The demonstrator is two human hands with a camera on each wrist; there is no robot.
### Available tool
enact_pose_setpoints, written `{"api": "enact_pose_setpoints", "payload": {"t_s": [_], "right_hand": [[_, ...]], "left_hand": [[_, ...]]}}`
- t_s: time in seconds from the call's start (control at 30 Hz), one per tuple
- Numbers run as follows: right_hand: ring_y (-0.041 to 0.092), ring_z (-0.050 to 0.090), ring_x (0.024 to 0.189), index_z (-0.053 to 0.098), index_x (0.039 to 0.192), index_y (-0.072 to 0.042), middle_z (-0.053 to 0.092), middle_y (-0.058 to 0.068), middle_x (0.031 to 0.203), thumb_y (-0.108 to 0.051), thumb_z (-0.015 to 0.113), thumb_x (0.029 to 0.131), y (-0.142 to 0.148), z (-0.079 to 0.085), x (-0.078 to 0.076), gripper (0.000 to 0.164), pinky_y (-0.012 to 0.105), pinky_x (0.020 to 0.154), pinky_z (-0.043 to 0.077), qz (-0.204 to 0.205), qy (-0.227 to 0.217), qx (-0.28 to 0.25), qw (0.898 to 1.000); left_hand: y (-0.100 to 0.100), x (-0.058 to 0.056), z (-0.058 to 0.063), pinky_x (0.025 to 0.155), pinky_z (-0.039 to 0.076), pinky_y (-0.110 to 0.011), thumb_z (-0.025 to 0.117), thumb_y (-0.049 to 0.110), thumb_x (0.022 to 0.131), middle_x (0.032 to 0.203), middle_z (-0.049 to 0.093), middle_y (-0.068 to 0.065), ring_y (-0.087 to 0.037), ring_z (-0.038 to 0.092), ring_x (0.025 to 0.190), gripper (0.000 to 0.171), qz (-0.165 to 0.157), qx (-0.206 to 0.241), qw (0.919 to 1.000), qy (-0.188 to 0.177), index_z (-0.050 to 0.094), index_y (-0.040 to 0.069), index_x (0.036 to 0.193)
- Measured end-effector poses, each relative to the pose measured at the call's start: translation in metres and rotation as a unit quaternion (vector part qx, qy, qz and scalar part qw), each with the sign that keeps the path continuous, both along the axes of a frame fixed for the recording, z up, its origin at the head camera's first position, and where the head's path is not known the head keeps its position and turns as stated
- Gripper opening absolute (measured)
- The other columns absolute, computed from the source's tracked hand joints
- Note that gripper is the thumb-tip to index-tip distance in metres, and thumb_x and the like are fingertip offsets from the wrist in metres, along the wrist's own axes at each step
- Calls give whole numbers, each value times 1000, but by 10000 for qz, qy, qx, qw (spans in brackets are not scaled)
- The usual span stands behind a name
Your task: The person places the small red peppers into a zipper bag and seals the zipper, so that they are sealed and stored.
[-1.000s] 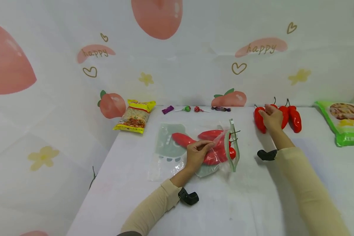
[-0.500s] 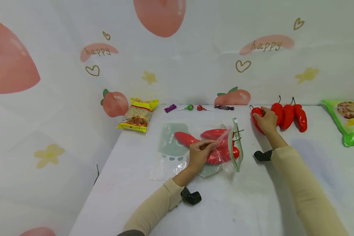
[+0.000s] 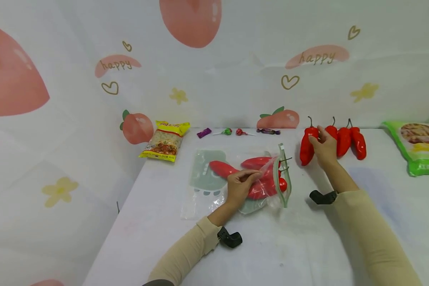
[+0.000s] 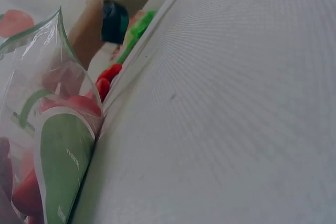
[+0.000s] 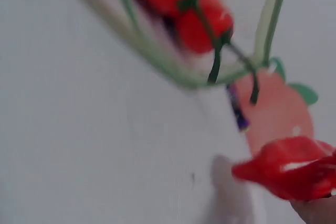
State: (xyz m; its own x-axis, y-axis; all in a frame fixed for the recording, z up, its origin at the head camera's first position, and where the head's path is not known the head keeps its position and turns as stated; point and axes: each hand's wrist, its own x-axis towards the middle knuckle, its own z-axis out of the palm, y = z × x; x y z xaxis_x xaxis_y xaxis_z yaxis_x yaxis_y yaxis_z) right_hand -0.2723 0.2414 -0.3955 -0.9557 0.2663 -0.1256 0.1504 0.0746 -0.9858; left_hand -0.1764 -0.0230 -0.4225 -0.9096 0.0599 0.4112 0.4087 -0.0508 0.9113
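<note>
Held pepper (image 3: 306, 149): swung upright since the earlier frame, stem pointing up!
Left grip (image 3: 238, 190): pinching the clear zip bag (image 3: 276, 174), red peppers (image 3: 262, 189) inside.
Right grip (image 3: 324, 150): pinching the held pepper, between bag and row.
Pepper row (image 3: 344, 143): three more along the tabletop's (image 3: 307, 246) far edge, right.

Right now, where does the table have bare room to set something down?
One bare patch of table lies in front of the zip bag, between the left sleeve and right sleeve. Another lies between the bag and the table's left edge, nearer than the yellow packet. The back is crowded with sweets, red peppers beside the right hand, and a green packet.
</note>
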Motion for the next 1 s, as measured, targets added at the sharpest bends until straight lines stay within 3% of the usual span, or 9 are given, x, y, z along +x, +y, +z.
{"api": "enact_pose_setpoints", "payload": {"t_s": [0.07, 0.17, 0.23, 0.3, 0.47, 0.63, 0.77, 0.9, 1.0], "right_hand": [[14, 32, 122, 23, 146, -28, 35, 1, 142, -18, 49, 94, -5, 7, 10, 59, 18, 89, 48, -257, 86, -1313, 9910], [8, 35, 110, 30, 143, -24, 41, -6, 117, -5, 51, 91, -15, 11, 26, 59, 13, 66, 47, -586, 348, -2740, 9593], [8, 38, 110, 34, 140, -19, 40, -8, 109, 0, 50, 90, -24, 8, 35, 56, 18, 72, 51, -729, 517, -3219, 9425], [9, 39, 111, 35, 136, -17, 40, -7, 109, 0, 50, 90, -32, 3, 43, 51, 20, 81, 52, -890, 474, -3316, 9380], [8, 45, 102, 33, 133, -11, 41, -7, 105, -5, 53, 90, -40, -16, 56, 47, 17, 78, 51, -1154, 75, -2796, 9531], [6, 49, 102, 34, 141, -9, 47, -1, 121, -25, 52, 92, -34, -25, 59, 55, 13, 79, 48, -979, -301, -2117, 9719], [1, 55, 88, 38, 139, -5, 58, -7, 105, -32, 56, 89, -28, -27, 59, 60, 10, 73, 50, -841, -627, -1711, 9797], [-5, 54, 71, 49, 130, 0, 58, -21, 75, -37, 59, 87, -31, -31, 62, 58, 7, 64, 49, -123, -770, -394, 9962], [-6, 54, 73, 55, 123, 1, 65, -14, 84, -43, 56, 88, -39, -33, 65, 57, 7, 67, 48, 636, -618, 947, 9915]], "left_hand": [[0, -4, -7, 76, 55, -22, 67, 4, 81, 88, 69, -25, -17, 68, 81, 16, 9, 57, 10000, -2, 68, -8, 91], [1, -11, -17, 73, 55, -22, 68, 9, 80, 88, 69, -24, -8, 67, 78, 19, 8, 171, 9999, 5, 69, -7, 91], [1, -15, -24, 72, 55, -21, 69, 13, 80, 88, 69, -23, 0, 64, 76, 21, 50, 216, 9998, 19, 70, -5, 91], [1, -15, -23, 70, 55, -20, 69, 13, 80, 87, 69, -23, -1, 64, 74, 21, 59, 230, 9997, 27, 70, -6, 91], [2, -12, -19, 65, 55, -19, 67, 5, 80, 86, 67, -29, -1, 63, 69, 19, -84, 366, 9993, -64, 68, -10, 91], [2, -5, -6, 64, 54, -18, 66, -1, 80, 87, 66, -31, -1, 62, 68, 17, -121, 386, 9991, -118, 66, -13, 92], [1, -1, 0, 64, 53, -15, 65, -1, 81, 88, 66, -30, 0, 61, 69, 17, -88, 272, 9995, -117, 66, -13, 92], [1, -1, 1, 63, 52, -13, 65, -1, 80, 88, 66, -30, 1, 61, 70, 16, -104, 265, 9996, -90, 66, -13, 92], [0, -1, 1, 63, 52, -13, 65, -1, 81, 88, 66, -30, 0, 61, 71, 16, -129, 270, 9995, -28, 66, -13, 91]]}}
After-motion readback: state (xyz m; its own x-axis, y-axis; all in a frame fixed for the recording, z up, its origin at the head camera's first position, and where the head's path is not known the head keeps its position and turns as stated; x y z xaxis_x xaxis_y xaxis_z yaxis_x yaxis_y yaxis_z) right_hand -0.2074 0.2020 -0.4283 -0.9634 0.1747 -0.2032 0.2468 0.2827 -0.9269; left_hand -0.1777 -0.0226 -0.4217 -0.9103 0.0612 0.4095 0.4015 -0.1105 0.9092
